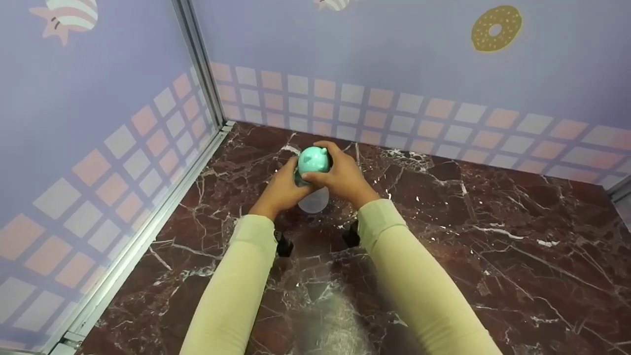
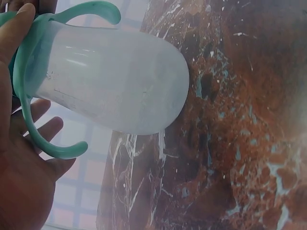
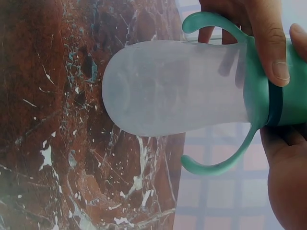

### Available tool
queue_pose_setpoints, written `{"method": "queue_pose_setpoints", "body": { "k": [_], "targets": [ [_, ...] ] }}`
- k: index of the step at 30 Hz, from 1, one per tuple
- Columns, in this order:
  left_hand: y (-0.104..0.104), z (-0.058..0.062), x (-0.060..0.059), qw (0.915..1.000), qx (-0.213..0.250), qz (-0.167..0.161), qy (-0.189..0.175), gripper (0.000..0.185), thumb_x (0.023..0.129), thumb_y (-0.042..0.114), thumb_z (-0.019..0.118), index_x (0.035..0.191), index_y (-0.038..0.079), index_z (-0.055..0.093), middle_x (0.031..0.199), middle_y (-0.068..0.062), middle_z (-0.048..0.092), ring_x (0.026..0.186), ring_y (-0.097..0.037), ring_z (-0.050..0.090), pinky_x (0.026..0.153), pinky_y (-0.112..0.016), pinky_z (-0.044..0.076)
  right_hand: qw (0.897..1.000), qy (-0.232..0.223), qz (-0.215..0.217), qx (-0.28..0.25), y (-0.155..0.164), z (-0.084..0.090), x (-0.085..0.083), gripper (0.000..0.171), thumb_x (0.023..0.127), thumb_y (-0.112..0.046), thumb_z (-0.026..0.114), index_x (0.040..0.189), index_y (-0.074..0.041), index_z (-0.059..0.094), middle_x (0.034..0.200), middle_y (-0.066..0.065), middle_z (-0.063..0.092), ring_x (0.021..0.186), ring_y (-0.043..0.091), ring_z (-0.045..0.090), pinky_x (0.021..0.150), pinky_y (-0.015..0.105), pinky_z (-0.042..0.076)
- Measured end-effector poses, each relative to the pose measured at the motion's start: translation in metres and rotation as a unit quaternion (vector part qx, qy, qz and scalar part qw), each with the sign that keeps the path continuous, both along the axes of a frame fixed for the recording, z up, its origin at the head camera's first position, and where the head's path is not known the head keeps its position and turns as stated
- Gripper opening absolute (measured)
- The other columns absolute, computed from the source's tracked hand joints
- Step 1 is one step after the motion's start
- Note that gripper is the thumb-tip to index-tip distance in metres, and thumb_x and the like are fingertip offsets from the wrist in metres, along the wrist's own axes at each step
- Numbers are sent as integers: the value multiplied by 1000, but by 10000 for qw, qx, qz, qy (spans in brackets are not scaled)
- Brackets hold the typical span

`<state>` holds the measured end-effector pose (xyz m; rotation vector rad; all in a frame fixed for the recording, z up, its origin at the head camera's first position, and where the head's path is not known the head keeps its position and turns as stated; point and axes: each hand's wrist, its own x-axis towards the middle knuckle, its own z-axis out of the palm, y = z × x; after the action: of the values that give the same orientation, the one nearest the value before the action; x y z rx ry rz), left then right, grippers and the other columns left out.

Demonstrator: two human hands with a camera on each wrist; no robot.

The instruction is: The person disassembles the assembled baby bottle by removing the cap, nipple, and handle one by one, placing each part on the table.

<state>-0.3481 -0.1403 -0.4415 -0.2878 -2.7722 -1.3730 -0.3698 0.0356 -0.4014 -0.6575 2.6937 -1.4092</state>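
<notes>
Head view: one bottle [image 1: 313, 201] of cloudy translucent plastic, rounded at the base, held lid uppermost between left grip [image 1: 283, 190] and right grip [image 1: 343, 175]. One glossy, ball-shaped mint lid [image 1: 313, 159] with small knobs; both grips clamped on the bottle's upper end, right thumb across the lid. Under both, one counter [image 1: 517, 266] of dark red-brown marble look, streaked with white veins and flecks. From each grip toward the person, one pale, creased sleeve [image 1: 424, 286]; beyond both grips, lilac panels [image 1: 394, 49] printed with pink and white squares and one speckled doughnut [image 1: 480, 29].

Left wrist view: smooth bottle body, narrowing toward the left grip; thumb at the mint collar [image 2: 21, 72], other fingers partly behind one of two curved mint handles [image 2: 62, 151]. Faint dark marks [image 2: 60, 90] on the body near the collar, too small to read.

Right wrist view: same single bottle, clasped at the collar end by the right grip, both handles curving away along the body's sides; one fingertip across a dark ring [image 3: 275, 103] below the lid. Contact between base and counter impossible to tell.
</notes>
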Motion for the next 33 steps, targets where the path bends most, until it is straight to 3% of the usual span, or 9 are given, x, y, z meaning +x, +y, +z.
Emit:
{"method": "queue_pose_setpoints", "body": {
  "k": [6,18,33],
  "targets": [
    [12,9,1,10000,31,4,36,90,74,68,70,143,19,39,138,-7,53,125,-26,53,105,-49,43,9998,189,12,-16,14,10,4,78,74,-45,81,138,-18,46,128,5,59,111,21,59,97,38,49],
    [35,26,8,9985,453,-206,239,91,66,70,75,140,24,46,132,2,58,120,-17,56,102,-42,46,9995,284,-47,-123,40,28,19,81,70,-55,80,137,-23,48,127,-1,59,110,16,60,94,35,50],
    [73,32,17,9941,633,-361,798,81,68,58,81,133,16,57,125,-3,65,113,-19,61,100,-39,48,9983,270,-235,-456,75,35,42,79,69,-50,83,135,-22,49,126,0,59,110,17,60,96,36,50]
  ]
}}
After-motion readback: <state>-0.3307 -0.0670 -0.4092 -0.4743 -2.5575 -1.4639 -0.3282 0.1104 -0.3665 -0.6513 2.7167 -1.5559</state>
